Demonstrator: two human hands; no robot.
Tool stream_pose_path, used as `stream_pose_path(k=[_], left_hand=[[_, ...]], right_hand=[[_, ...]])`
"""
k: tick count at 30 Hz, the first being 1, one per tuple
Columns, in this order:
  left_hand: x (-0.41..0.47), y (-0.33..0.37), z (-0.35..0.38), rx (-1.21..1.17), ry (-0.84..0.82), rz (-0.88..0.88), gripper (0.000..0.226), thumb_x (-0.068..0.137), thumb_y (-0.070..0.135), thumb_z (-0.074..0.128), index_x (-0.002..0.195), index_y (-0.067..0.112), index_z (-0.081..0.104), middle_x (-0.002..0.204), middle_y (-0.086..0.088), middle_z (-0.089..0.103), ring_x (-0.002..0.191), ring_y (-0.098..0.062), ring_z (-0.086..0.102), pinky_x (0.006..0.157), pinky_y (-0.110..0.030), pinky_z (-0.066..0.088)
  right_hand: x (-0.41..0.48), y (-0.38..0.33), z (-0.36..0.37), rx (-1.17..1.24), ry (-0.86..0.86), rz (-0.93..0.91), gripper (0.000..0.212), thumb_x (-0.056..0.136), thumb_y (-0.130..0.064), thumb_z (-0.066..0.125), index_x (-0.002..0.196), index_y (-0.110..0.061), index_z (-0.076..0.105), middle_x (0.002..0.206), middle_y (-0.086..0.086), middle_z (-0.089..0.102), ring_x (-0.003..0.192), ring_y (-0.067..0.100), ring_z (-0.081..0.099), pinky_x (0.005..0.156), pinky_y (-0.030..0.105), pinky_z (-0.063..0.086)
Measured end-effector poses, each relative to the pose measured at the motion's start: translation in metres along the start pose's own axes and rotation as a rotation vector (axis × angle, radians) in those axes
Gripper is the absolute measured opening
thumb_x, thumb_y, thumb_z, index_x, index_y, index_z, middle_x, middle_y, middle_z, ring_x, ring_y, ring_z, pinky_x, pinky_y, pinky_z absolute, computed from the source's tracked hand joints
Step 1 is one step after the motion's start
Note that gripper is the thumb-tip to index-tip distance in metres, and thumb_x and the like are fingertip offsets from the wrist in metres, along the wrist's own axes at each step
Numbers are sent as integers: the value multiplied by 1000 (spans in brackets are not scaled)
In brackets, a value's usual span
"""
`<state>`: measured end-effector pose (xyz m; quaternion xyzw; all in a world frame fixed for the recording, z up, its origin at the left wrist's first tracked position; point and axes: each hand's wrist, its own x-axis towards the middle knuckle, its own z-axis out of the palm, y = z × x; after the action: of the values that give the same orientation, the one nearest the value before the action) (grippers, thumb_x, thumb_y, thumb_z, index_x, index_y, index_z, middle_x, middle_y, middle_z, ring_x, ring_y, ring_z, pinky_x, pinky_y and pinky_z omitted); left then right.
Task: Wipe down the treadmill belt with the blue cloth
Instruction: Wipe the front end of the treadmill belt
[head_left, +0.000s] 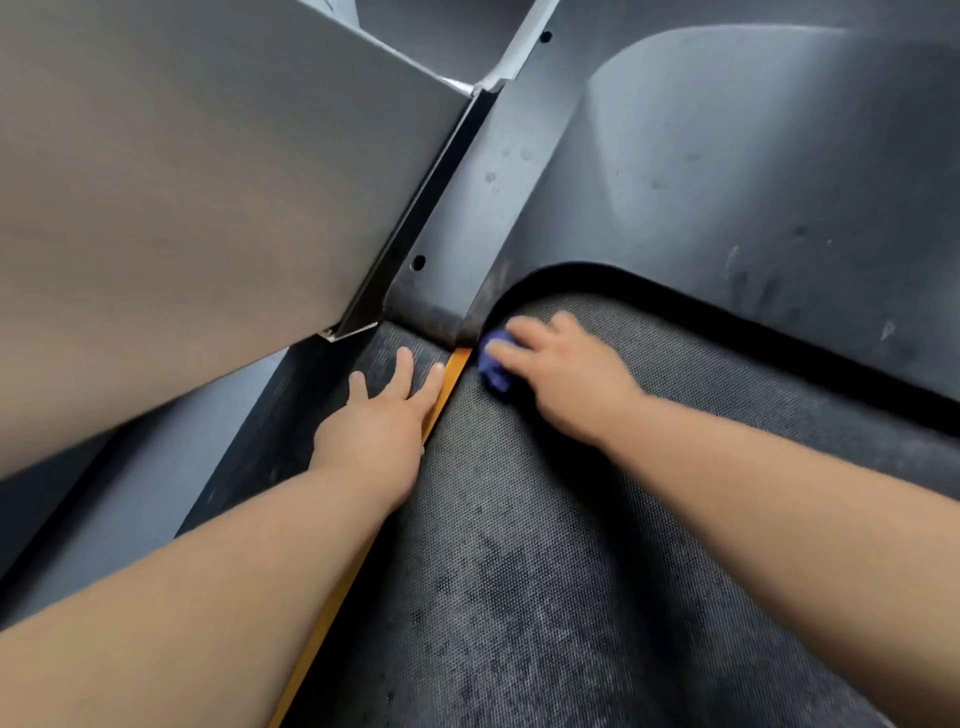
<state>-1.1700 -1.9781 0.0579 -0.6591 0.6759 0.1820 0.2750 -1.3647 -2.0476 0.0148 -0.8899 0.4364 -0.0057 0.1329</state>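
Cloth (493, 366) in the grip was blue-violet; belt (545, 545) beneath it was dark grey, finely dotted, mottled darker; strip (453, 376) just left of the grip was orange.

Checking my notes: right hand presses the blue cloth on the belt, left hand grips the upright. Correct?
No: the head view shows the left hand resting flat on the side rail, gripping nothing; right hand and blue cloth as stated.
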Motion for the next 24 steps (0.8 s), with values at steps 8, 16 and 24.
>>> stream_pose_path(k=[8, 16, 24], left_hand=[[-1, -4, -3, 26, 13, 8, 78, 96, 34, 49, 148, 37, -8, 158, 4, -14, 141, -41, 15, 84, -45, 48], [2, -3, -1, 59, 26, 10, 78, 96, 35, 49, 148, 37, -7, 159, 3, -12, 141, -41, 17, 77, -45, 47], [3, -1, 9, 51, 53, -10, 78, 97, 20, 45, 148, 33, -13, 158, 2, -17, 142, -43, 11, 87, -50, 46]], right_hand=[[-32, -50, 15, 140, -60, 22, 41, 86, -16, 38, 124, -23, 55, 130, 1, 49, 93, 31, 43, 76, 39, 49], [3, -7, -5, 8, 16, 396, 36, 90, -16, 42, 125, -18, 51, 131, 10, 43, 105, 35, 42, 81, 39, 44], [-22, -24, 9, 65, 0, 61, 41, 88, -21, 31, 120, -23, 55, 122, 11, 48, 99, 36, 47, 75, 43, 48]])
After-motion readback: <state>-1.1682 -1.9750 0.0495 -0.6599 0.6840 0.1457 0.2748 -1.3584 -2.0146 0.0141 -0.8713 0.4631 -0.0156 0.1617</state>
